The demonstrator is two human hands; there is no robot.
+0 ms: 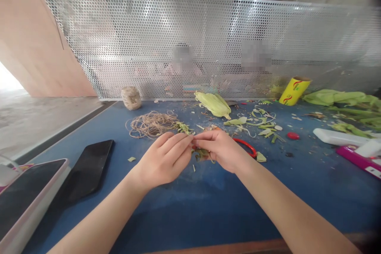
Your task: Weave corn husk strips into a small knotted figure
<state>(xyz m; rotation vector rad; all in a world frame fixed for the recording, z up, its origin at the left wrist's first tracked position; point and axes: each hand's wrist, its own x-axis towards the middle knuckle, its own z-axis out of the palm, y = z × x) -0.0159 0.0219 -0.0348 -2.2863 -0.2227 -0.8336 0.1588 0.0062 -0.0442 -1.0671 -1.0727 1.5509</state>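
My left hand [166,160] and my right hand [222,147] meet above the middle of the blue table, fingertips pinched together. Between and below them shows a greenish-brown leafy plant piece [203,154], mostly covered by the fingers. A pale green sprig [183,127] shows just beyond my left fingers; whether it belongs to the held piece I cannot tell. To the left of it lies a loose heap of brown twine [153,124]. A red loop handle [252,151], like that of scissors, is partly hidden behind my right hand. Farther back rests an ear of corn in its husk [213,104].
A perforated metal screen [154,39] borders the table's far side, with people behind it. Near it stand a twine roll [131,98] and a yellow tube [294,91]. Husks [342,98] and scraps lie right; a black phone [89,168] and a tablet-like device [32,198] lie left.
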